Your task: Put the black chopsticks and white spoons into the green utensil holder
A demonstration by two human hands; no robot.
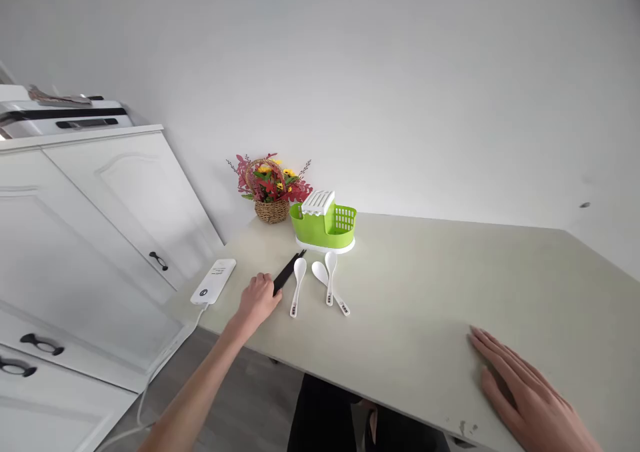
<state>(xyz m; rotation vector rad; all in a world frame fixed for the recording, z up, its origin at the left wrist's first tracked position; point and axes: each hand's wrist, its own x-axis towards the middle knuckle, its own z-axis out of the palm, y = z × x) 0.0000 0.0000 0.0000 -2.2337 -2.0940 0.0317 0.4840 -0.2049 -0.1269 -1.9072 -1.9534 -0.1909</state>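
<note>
My left hand (258, 297) is closed around the near end of a bundle of black chopsticks (288, 271), which lies slanted on the table with its tips pointing away from me. Just right of the bundle is a white spoon (298, 283). Beside it, a second white spoon (330, 280) lies across a third white spoon (341, 303). Behind the spoons stands a green cutlery basket (313, 231) with a white slotted top and a white base. At the right, my right hand (525, 389) rests flat on the tabletop, fingers stretched out, holding nothing.
The pale table (430, 292) meets the wall at the back. A wicker basket of artificial flowers (273, 199) stands beside the green basket. Near the left edge lies a white power bank (214, 281) with a cable hanging down. White cabinets (100, 239) border the left side.
</note>
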